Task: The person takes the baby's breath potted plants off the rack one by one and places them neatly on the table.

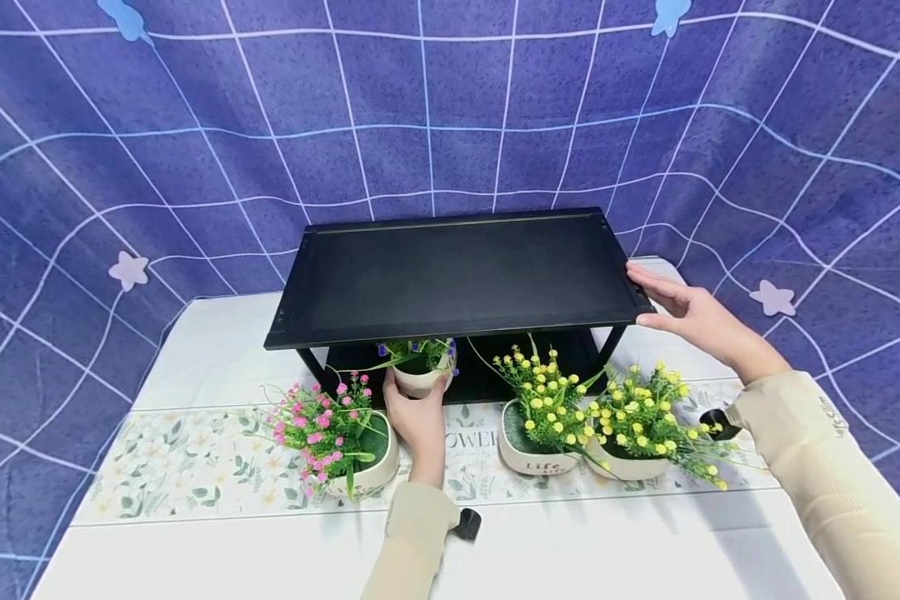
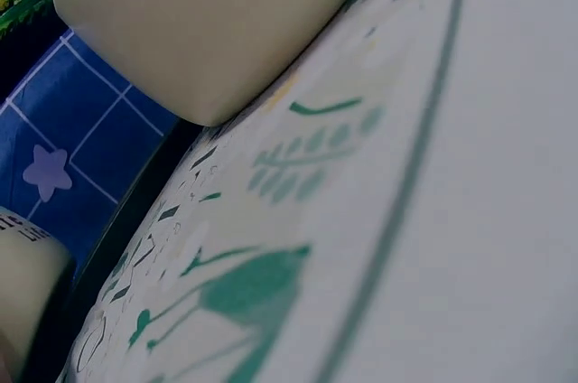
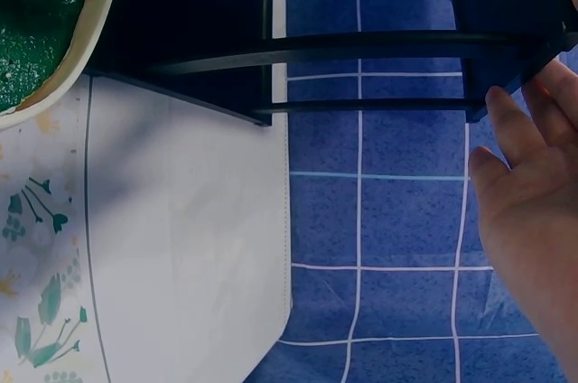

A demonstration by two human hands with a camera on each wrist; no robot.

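Note:
A black two-tier shelf [image 1: 457, 275] stands on the table. My left hand [image 1: 420, 425] grips a cream flowerpot [image 1: 417, 383] with blue flowers at the lower tier, thumb and fingers on opposite sides. The top board partly hides its plant. In the left wrist view, the lettered side of this pot [image 2: 32, 261] shows at the left edge, and only a sliver of the hand is visible. My right hand [image 1: 693, 321] touches the right end of the top board with fairly straight fingers, thumb by the front corner. In the right wrist view, its fingers [image 3: 515, 130] meet the shelf's side frame.
A pink-flowered pot [image 1: 378, 471] stands left of my left forearm. Two yellow-flowered pots, one [image 1: 536, 458] beside another [image 1: 630, 468], stand in front of the shelf's right half. Beneath them runs a floral-printed band [image 1: 217, 467]. A blue gridded cloth [image 1: 450, 108] hangs behind.

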